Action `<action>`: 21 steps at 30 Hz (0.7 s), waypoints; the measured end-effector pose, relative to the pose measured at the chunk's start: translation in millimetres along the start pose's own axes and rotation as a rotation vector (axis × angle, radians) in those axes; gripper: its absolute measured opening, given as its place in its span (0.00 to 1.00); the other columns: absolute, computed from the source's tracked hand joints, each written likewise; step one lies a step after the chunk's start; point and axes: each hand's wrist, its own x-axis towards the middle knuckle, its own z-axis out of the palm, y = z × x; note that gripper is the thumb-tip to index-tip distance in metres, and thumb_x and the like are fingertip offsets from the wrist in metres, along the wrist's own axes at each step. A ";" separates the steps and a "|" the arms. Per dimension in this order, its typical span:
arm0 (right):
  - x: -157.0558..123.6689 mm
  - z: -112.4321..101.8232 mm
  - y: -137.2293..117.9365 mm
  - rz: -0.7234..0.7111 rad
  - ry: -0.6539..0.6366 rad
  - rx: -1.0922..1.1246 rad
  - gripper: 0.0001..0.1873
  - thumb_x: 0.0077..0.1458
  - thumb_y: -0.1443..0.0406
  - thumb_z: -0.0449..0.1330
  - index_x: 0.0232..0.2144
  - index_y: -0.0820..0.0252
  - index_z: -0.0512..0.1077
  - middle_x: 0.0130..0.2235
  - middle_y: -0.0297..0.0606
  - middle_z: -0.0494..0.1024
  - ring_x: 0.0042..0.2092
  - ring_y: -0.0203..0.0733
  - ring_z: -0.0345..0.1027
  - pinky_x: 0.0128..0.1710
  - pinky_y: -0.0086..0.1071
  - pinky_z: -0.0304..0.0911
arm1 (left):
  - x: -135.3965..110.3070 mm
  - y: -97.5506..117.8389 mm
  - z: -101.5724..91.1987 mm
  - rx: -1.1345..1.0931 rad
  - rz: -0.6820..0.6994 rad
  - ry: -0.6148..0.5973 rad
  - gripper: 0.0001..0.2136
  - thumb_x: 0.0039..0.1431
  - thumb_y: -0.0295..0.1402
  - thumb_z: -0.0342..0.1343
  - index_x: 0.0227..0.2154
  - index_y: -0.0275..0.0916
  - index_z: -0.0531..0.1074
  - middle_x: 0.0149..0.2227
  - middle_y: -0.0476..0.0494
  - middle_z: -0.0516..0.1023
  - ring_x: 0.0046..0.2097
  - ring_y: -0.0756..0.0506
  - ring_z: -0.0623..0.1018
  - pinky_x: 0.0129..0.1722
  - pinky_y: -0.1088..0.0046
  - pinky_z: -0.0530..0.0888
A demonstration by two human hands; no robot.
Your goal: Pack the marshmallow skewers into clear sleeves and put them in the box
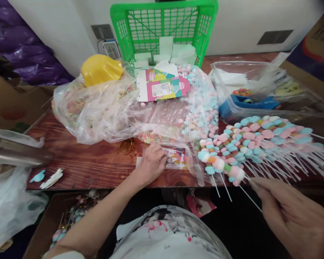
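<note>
Shirt (164,233) nearest, my right grip (294,212) pinches a marshmallow skewer (219,165), likely squashy, light, best held by its stick (246,178), at the surface's (97,162) edge; my left grip (153,161), hold unclear, touches a printed bag (177,157).

We look from one head-worn camera, forward and steeply down across wooden tabletop (83,163). Own printed shirt (164,237) fills bottom middle, close to us. Left hand (152,160) falls near frame centre; right hand (294,212) looms larger, nearer lens, at lower right. Green basket (140,7) and pale wall (240,21) bound our view at top, farther off. Upper right corner blurs dark, perhaps lens edge.
</note>
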 end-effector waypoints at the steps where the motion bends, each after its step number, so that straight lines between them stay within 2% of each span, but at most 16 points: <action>1: 7.4 -2.8 -1.9 -0.092 -0.070 -0.017 0.08 0.57 0.68 0.56 0.39 0.54 0.72 0.35 0.38 0.79 0.35 0.42 0.72 0.40 0.36 0.65 | -3.6 0.8 -1.1 -0.005 -0.006 -0.006 0.10 0.60 0.26 0.50 0.25 0.36 0.73 0.28 0.44 0.71 0.35 0.46 0.69 0.37 0.69 0.69; 3: 23.5 -4.5 -7.7 -0.254 -0.198 -0.079 0.10 0.57 0.68 0.52 0.39 0.55 0.72 0.35 0.38 0.78 0.35 0.43 0.71 0.38 0.38 0.61 | -13.1 3.4 -1.9 0.021 -0.014 -0.052 0.09 0.60 0.26 0.51 0.25 0.36 0.73 0.28 0.44 0.71 0.35 0.46 0.70 0.37 0.68 0.69; 5: 40.1 -1.6 -16.6 -0.380 -0.290 -0.138 0.11 0.53 0.72 0.50 0.33 0.55 0.71 0.30 0.38 0.76 0.31 0.43 0.68 0.34 0.39 0.57 | -23.3 6.3 -1.9 0.066 -0.017 -0.118 0.08 0.61 0.27 0.50 0.30 0.35 0.74 0.32 0.42 0.72 0.37 0.45 0.70 0.39 0.67 0.70; 8: 61.5 7.9 -32.4 -0.489 -0.395 -0.238 0.11 0.45 0.76 0.52 0.24 0.56 0.67 0.24 0.37 0.71 0.27 0.43 0.62 0.31 0.38 0.51 | -34.9 7.7 -1.5 0.114 -0.044 -0.174 0.08 0.62 0.27 0.49 0.35 0.35 0.74 0.37 0.39 0.73 0.40 0.44 0.71 0.42 0.65 0.71; 11: 74.5 17.4 -44.9 -0.575 -0.473 -0.287 0.10 0.41 0.76 0.55 0.24 0.57 0.66 0.25 0.38 0.70 0.29 0.45 0.61 0.32 0.38 0.50 | -39.9 2.8 0.6 0.092 -0.060 -0.149 0.09 0.62 0.24 0.48 0.32 0.34 0.74 0.36 0.39 0.73 0.40 0.44 0.71 0.41 0.66 0.71; 14: 80.5 20.6 -56.5 -0.670 -0.497 -0.328 0.08 0.42 0.74 0.56 0.27 0.57 0.67 0.27 0.40 0.69 0.31 0.48 0.61 0.36 0.42 0.53 | -40.4 -6.0 4.7 -0.005 -0.066 -0.074 0.10 0.60 0.23 0.49 0.29 0.35 0.74 0.33 0.41 0.73 0.37 0.45 0.71 0.38 0.68 0.70; 17: 82.6 18.4 -70.3 -0.740 -0.466 -0.393 0.08 0.46 0.73 0.54 0.29 0.58 0.68 0.30 0.44 0.70 0.36 0.52 0.62 0.42 0.47 0.54 | -38.7 -13.0 7.0 -0.159 -0.114 -0.003 0.07 0.58 0.24 0.53 0.25 0.36 0.72 0.29 0.44 0.72 0.34 0.48 0.71 0.35 0.71 0.69; 19: 81.9 18.6 -77.1 -0.760 -0.460 -0.406 0.08 0.46 0.73 0.53 0.30 0.59 0.69 0.32 0.46 0.70 0.38 0.53 0.62 0.43 0.48 0.54 | -36.9 -15.9 6.6 -0.232 -0.167 0.003 0.08 0.56 0.25 0.56 0.23 0.36 0.70 0.27 0.47 0.71 0.32 0.49 0.70 0.33 0.73 0.67; 21: 79.3 22.3 -78.7 -0.754 -0.476 -0.396 0.08 0.45 0.73 0.53 0.29 0.59 0.69 0.31 0.46 0.70 0.35 0.52 0.62 0.40 0.47 0.55 | -34.7 -18.4 5.1 -0.269 -0.213 -0.017 0.08 0.54 0.25 0.58 0.21 0.36 0.68 0.26 0.49 0.69 0.31 0.50 0.69 0.32 0.74 0.65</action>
